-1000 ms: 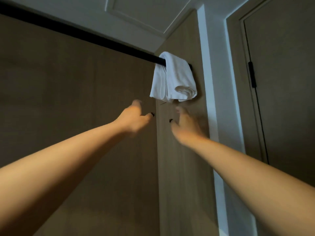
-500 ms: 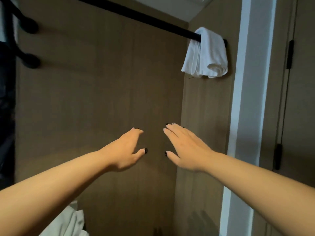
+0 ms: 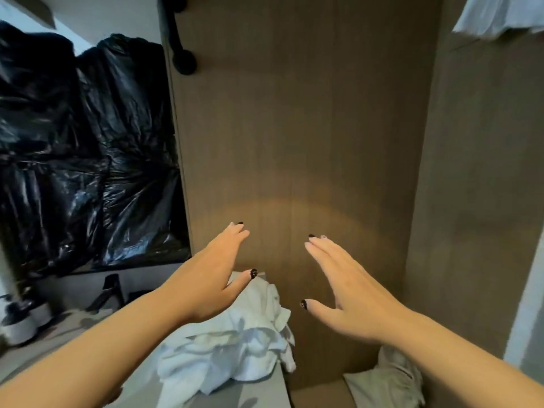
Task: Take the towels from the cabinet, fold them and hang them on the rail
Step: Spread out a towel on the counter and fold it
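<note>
Above the grey counter [image 3: 259, 393], her left hand [image 3: 212, 278] and right hand [image 3: 347, 293] hover with an open, empty grip, likely reaching for the crumpled white towel heap [image 3: 235, 346] lying below them; another white towel [image 3: 497, 16] hangs top right.

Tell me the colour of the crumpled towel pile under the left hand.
White, seen best in the head view: the towel pile.

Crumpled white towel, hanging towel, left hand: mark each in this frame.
crumpled white towel [image 3: 235, 346], head view, middle of the heap on the counter
hanging towel [image 3: 497, 19], head view, lower edge at top right
left hand [image 3: 215, 278], head view, back of hand
</note>
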